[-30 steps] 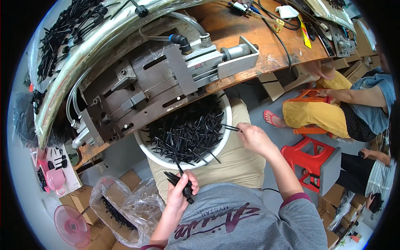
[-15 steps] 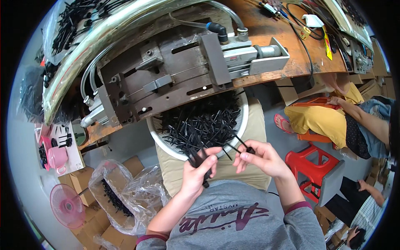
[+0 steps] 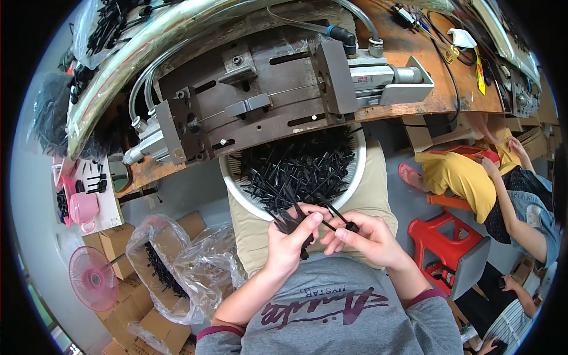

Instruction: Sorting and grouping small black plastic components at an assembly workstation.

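Observation:
My left hand point(image 3: 287, 244) is closed around a small bunch of thin black plastic sticks point(image 3: 289, 222), which point up and away from me. Just to its right, my right hand point(image 3: 374, 241) pinches a black stick with a thick knob-like end point(image 3: 351, 226). A second thin stick seems to lie between the two hands, and my fingertips are almost touching. Both hands are above my lap, at the near rim of a white round basket point(image 3: 359, 171). Many loose black sticks point(image 3: 302, 171) of the same sort fill it.
Beyond the basket, a dark metal fixture point(image 3: 260, 127) with air cylinders sits on a wooden bench point(image 3: 408, 97). On the left are a pink fan point(image 3: 93, 278) and a plastic-lined carton point(image 3: 160, 266). A red stool point(image 3: 444, 236) and a person in yellow trousers point(image 3: 461, 174) are at right.
My hands have come closer together, the right hand's stick now reaching the left hand's fingers. The whole view has shifted slightly. The person at right has moved their hands.

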`<move>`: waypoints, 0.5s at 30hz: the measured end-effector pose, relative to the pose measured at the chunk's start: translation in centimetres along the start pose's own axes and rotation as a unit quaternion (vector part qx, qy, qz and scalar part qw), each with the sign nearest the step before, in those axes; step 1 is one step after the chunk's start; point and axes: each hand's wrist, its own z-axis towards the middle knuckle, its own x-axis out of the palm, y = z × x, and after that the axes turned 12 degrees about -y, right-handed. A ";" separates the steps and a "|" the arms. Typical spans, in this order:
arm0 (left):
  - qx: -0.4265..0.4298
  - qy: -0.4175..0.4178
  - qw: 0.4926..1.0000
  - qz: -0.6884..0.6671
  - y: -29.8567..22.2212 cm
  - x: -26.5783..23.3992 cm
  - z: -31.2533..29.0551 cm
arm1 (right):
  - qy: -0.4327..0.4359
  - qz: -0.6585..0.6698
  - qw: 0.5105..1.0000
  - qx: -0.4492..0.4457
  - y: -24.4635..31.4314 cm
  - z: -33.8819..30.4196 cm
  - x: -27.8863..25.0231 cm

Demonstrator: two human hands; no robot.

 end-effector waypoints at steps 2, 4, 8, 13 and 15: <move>-0.013 -0.012 1.000 0.000 0.1 -0.3 0.0 | -0.006 -0.029 1.000 0.005 0.0 0.0 0.2; -0.018 -0.033 0.999 0.003 0.2 -0.5 -0.1 | -0.011 -0.064 0.998 0.010 -0.3 -0.1 0.4; -0.046 -0.057 0.997 0.003 0.1 -0.5 -0.3 | 0.002 -0.091 0.996 0.011 -1.4 -0.2 1.1; -0.050 -0.011 0.998 0.044 0.6 -1.7 -0.2 | 0.017 -0.154 0.988 -0.004 -1.4 0.0 0.7; -0.049 -0.024 0.998 0.032 0.7 -2.1 -0.1 | 0.024 -0.207 0.976 -0.064 -1.0 0.4 0.0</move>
